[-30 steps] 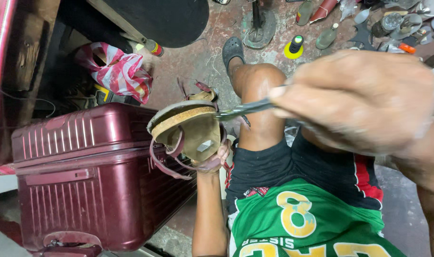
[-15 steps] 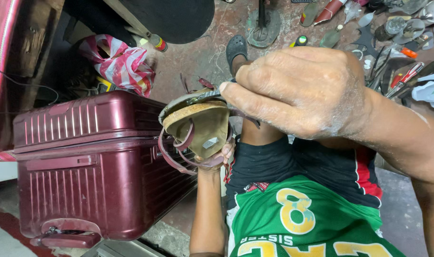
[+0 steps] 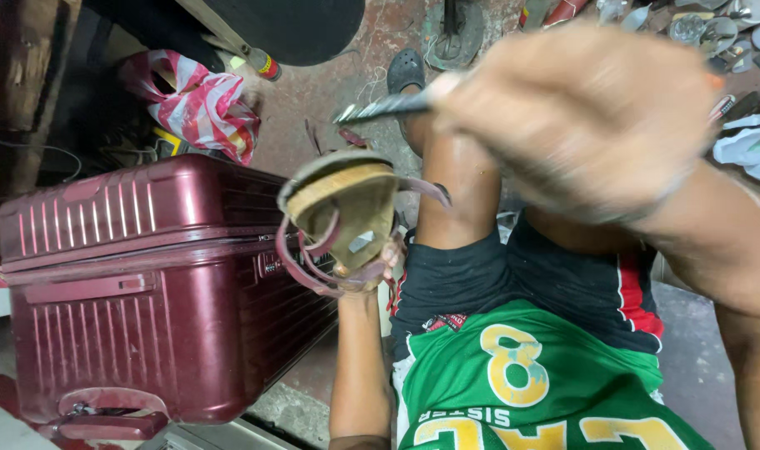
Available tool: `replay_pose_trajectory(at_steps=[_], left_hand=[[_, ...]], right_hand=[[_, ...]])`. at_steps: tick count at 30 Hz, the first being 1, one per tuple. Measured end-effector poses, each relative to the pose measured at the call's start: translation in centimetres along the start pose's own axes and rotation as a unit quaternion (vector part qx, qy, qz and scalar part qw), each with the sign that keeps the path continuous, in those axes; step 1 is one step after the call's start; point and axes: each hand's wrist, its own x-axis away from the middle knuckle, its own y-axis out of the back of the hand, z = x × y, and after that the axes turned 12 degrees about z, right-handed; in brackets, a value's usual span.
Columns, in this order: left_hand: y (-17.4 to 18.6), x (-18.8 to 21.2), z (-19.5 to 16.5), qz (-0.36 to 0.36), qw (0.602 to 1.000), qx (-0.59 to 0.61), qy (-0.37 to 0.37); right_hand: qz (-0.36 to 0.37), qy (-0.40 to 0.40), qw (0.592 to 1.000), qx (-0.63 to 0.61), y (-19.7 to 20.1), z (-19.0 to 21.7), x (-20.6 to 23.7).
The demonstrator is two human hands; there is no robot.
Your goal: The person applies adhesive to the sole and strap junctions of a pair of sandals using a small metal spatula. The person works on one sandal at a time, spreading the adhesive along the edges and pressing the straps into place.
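Note:
My left hand (image 3: 386, 255) holds up a worn tan sandal (image 3: 346, 208) with maroon straps, sole edge facing me; the sandal hides most of the fingers. My right hand (image 3: 580, 117), blurred and close to the camera, grips a thin metal tool (image 3: 386, 107). The tool's pointed tip sticks out to the left, a little above the sandal and apart from it. My bare knee (image 3: 459, 183) lies just right of the sandal.
A maroon hard-shell suitcase (image 3: 146, 292) stands at the left, right beside the sandal. A red and white plastic bag (image 3: 200, 104) lies behind it. My foot in a dark clog (image 3: 405, 71), an iron stand (image 3: 455, 33) and several scattered tools (image 3: 705, 29) are on the floor ahead.
My right hand has lifted up and right, away from the sandal, pulling the metal tool's tip clear above it. The left hand keeps the sandal in about the same place.

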Motion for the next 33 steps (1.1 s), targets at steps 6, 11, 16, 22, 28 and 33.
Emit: replay_pose_trajectory(at_steps=[6, 11, 16, 22, 28, 33], left_hand=[[0.7, -2.4, -2.4, -0.197, 0.952, -0.232, -0.02], [3.2, -6.8, -2.8, -0.264, 0.908, -0.321, -0.051], [8.8, -11.3, -1.8, -0.371, 0.874, -0.309, -0.059], [16.0, -15.0, -2.4, -0.478, 0.838, -0.26, -0.028], [21.0, -18.1, -3.0, -0.502, 0.831, -0.235, 0.048], [25.0, -19.9, -3.4, -0.493, 0.838, -0.219, 0.086]], right_hand=[[-0.044, -0.421, 0.85, -0.313, -4.0, -5.9, 14.3], [-0.223, -0.517, 0.592, -0.577, -8.0, -9.2, 27.7], [-0.344, -0.51, 0.411, -0.673, -8.3, -8.6, 37.7], [-0.361, -0.561, 0.401, -0.628, -7.7, -4.8, 43.0], [-0.386, -0.593, 0.382, -0.595, -6.4, -2.4, 44.8], [-0.392, -0.636, 0.365, -0.555, -6.9, -0.9, 45.9]])
